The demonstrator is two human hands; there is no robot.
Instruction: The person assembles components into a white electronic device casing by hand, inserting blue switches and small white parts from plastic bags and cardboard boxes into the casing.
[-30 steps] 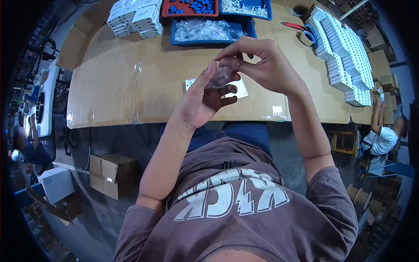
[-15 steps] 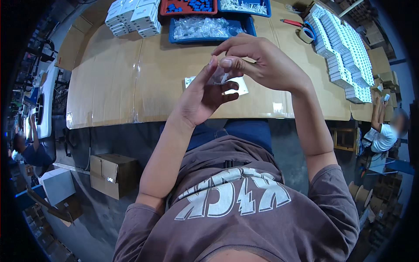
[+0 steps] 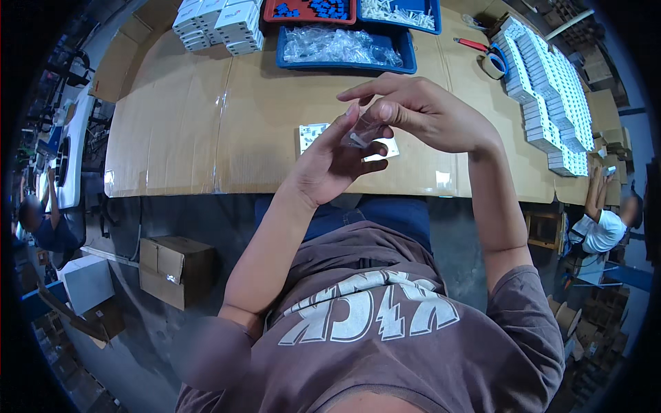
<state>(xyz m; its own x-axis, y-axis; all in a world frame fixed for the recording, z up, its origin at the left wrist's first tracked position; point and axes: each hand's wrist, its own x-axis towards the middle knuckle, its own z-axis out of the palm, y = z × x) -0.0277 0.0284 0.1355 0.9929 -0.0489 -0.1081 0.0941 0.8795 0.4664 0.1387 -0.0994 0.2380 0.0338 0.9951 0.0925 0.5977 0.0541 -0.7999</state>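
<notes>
Above the near edge of a cardboard-covered table [image 3: 179, 131], in the head view, both hands meet around a small clear plastic bag [image 3: 361, 131]. The left hand [image 3: 329, 162] is raised with its palm turned up and its fingers [image 3: 348, 124] stretched along the underside of the bag, so the bag rests against them, held well clear of the tabletop. The right hand [image 3: 420, 113] comes in from the right and pinches the upper end of the bag between thumb and forefinger, its other fingers spread loosely above. A small pale piece shows inside the bag, but it is too small to make out.

Directly under the hands, a white rectangular plate [image 3: 313, 134] lies flat on the cardboard, partly hidden by the left hand. Farther back stands a blue tray [image 3: 344, 48] full of more clear bags, with a red tray [image 3: 310, 9] of blue parts and another blue tray [image 3: 399, 12] of white parts behind it. A stack of small white boxes [image 3: 220, 24] sits at the left of the trays. At the right, long rows of white boxes [image 3: 551, 89] run along the table, with a roll of tape [image 3: 494, 63] and a red-handled tool [image 3: 471, 44] just beside them.

On the floor at the left, a brown cardboard carton [image 3: 169, 270] stands under the table edge. Another person in a white shirt [image 3: 599, 224] sits at the far right.
</notes>
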